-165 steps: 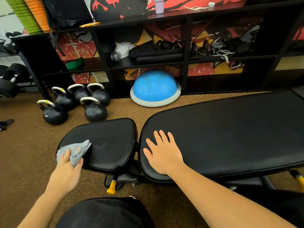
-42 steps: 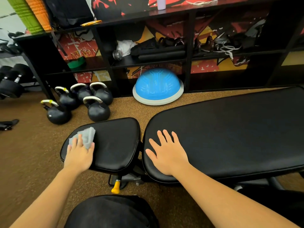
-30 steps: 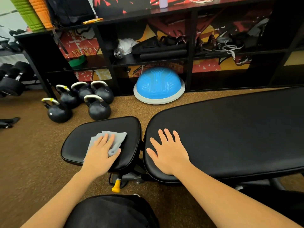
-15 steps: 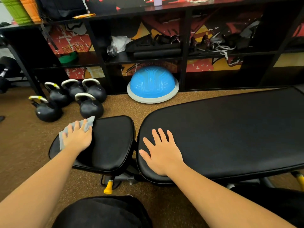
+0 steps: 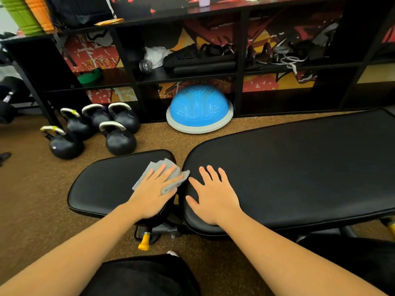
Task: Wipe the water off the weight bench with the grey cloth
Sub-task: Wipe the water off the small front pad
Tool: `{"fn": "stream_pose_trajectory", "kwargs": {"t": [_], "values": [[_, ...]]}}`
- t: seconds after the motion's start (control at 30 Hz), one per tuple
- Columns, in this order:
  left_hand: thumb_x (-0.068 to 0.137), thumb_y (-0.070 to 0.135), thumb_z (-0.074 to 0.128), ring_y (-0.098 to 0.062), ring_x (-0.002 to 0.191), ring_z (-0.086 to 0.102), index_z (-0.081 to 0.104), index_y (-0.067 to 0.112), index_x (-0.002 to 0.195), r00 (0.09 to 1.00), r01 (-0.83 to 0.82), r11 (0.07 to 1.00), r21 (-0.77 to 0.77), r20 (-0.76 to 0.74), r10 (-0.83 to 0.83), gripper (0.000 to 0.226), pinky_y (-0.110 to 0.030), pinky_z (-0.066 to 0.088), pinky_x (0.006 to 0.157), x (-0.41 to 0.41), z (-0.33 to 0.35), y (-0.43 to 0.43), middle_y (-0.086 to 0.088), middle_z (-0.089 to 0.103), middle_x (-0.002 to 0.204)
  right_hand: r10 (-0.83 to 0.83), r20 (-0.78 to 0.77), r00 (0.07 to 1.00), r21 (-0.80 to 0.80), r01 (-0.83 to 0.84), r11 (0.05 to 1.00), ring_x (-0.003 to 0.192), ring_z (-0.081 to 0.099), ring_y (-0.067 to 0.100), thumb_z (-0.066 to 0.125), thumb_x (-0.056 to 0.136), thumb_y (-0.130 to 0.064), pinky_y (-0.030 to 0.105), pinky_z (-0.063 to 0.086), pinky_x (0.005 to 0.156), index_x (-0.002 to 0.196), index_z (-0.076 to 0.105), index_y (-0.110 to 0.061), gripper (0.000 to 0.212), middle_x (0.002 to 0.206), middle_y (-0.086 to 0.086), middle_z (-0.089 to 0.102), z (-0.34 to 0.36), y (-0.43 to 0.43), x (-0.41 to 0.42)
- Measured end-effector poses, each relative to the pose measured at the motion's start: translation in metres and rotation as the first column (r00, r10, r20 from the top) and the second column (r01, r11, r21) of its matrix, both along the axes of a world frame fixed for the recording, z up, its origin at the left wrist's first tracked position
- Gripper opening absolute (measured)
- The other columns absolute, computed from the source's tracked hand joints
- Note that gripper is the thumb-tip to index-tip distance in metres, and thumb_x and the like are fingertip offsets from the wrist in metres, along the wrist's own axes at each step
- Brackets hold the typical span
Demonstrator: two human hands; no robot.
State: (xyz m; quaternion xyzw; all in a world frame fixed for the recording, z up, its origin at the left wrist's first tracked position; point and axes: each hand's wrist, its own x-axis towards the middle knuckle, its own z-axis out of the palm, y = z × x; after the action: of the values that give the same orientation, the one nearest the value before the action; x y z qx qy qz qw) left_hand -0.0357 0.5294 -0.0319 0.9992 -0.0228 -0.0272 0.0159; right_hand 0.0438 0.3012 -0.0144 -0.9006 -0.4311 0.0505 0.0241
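Observation:
The black weight bench has a small seat pad (image 5: 102,186) on the left and a long back pad (image 5: 299,171) on the right. My left hand (image 5: 156,191) lies flat with straight fingers on the grey cloth (image 5: 171,170), pressing it on the seat pad's right end, and a corner of the cloth reaches over the gap between the pads. My right hand (image 5: 213,195) rests flat with spread fingers on the near left end of the back pad. I cannot make out water drops on the shiny pads.
Several black kettlebells (image 5: 119,139) stand on the brown floor behind the seat pad. A blue half-ball trainer (image 5: 198,107) sits by the black shelf unit (image 5: 239,60). A yellow adjustment knob (image 5: 144,243) hangs under the bench. My dark-clothed knees fill the bottom edge.
My left hand has swept the cloth from the seat pad's far left end to its right end, beside my right hand. My right hand has stayed in place.

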Motion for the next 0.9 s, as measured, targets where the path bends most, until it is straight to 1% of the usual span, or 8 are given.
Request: {"fn": "stream_pose_trajectory", "kwargs": {"t": [0.07,0.13,0.27,0.43,0.6,0.77,0.83,0.9], "values": [[0.102,0.056,0.018,-0.005,0.153,-0.013,0.011,0.058,0.151,0.998,0.049,0.992,-0.118,-0.030,-0.052,0.050,-0.030,-0.011,0.123,-0.031,0.004,0.006,0.019,-0.004,0.166,0.000,-0.003,1.000,0.015,0.000,1.000,0.158,-0.003,0.033,0.022,0.104,-0.060,0.055,-0.001,0.125,0.162,0.018,-0.028,0.067,0.171,0.013,0.005,0.000,-0.001,0.000],[0.104,0.054,0.028,-0.003,0.154,-0.002,0.024,0.050,0.153,0.999,0.027,0.966,-0.256,0.033,-0.019,0.050,-0.032,-0.003,0.125,-0.060,0.007,0.019,0.021,0.007,0.166,-0.002,-0.004,1.000,0.025,0.002,1.000,0.158,-0.002,0.033,0.022,0.104,-0.060,0.055,0.000,0.126,0.162,0.020,-0.028,0.066,0.171,0.012,0.006,0.001,-0.002,-0.001],[0.097,0.063,0.036,0.001,0.151,0.013,0.031,0.057,0.147,0.936,-0.265,0.886,-0.380,0.119,0.331,0.051,-0.032,0.009,0.125,-0.098,0.010,0.058,0.023,0.023,0.160,0.001,-0.002,1.000,0.022,-0.001,1.000,0.158,-0.002,0.033,0.021,0.104,-0.059,0.055,0.001,0.126,0.162,0.019,-0.028,0.066,0.171,0.012,0.006,0.001,-0.003,-0.001],[0.103,0.045,0.048,-0.022,0.151,0.026,0.040,0.020,0.153,0.697,-0.649,0.669,-0.363,0.069,0.714,0.057,-0.044,0.018,0.124,-0.089,0.004,0.137,-0.002,0.036,0.161,-0.009,-0.006,1.000,0.021,0.009,1.000,0.158,-0.002,0.034,0.022,0.103,-0.059,0.056,0.000,0.126,0.161,0.021,-0.027,0.066,0.171,0.012,0.006,0.001,0.000,-0.001],[0.104,0.042,0.029,-0.038,0.138,0.041,0.045,0.008,0.142,0.327,-0.856,0.339,-0.391,0.100,0.940,0.053,-0.055,0.034,0.113,-0.065,0.016,0.123,-0.017,0.048,0.146,-0.009,-0.004,1.000,0.019,0.009,1.000,0.158,-0.001,0.034,0.022,0.102,-0.060,0.057,0.001,0.125,0.161,0.022,-0.028,0.067,0.171,0.012,0.007,0.000,0.001,0.002],[0.104,0.034,0.035,-0.046,0.129,0.048,0.039,0.012,0.146,-0.108,-0.692,-0.106,-0.714,-0.044,0.993,0.047,-0.055,0.038,0.109,-0.078,0.008,0.082,-0.022,0.048,0.145,-0.004,-0.002,1.000,0.028,0.004,1.000,0.157,0.001,0.034,0.023,0.102,-0.059,0.057,0.002,0.125,0.161,0.023,-0.028,0.066,0.171,0.012,0.008,0.001,0.001,-0.001],[0.103,0.028,0.040,-0.042,0.127,0.052,0.038,0.011,0.147,-0.220,-0.545,-0.302,-0.782,-0.215,0.952,0.047,-0.053,0.044,0.105,-0.072,0.007,0.064,-0.021,0.051,0.143,-0.007,0.007,1.000,0.029,0.007,1.000,0.157,0.001,0.035,0.023,0.103,-0.059,0.057,0.002,0.125,0.161,0.023,-0.027,0.066,0.171,0.013,0.009,0.001,0.001,-0.001],[0.104,0.017,0.037,-0.033,0.111,0.059,0.049,0.017,0.137,-0.198,-0.400,-0.526,-0.751,-0.489,0.849,0.035,-0.046,0.051,0.093,-0.066,0.003,0.048,-0.006,0.057,0.132,0.000,0.003,1.000,0.021,0.000,1.000,0.157,0.001,0.036,0.023,0.103,-0.058,0.058,0.002,0.125,0.161,0.022,-0.027,0.066,0.171,0.014,0.008,0.001,0.001,-0.002]]}}
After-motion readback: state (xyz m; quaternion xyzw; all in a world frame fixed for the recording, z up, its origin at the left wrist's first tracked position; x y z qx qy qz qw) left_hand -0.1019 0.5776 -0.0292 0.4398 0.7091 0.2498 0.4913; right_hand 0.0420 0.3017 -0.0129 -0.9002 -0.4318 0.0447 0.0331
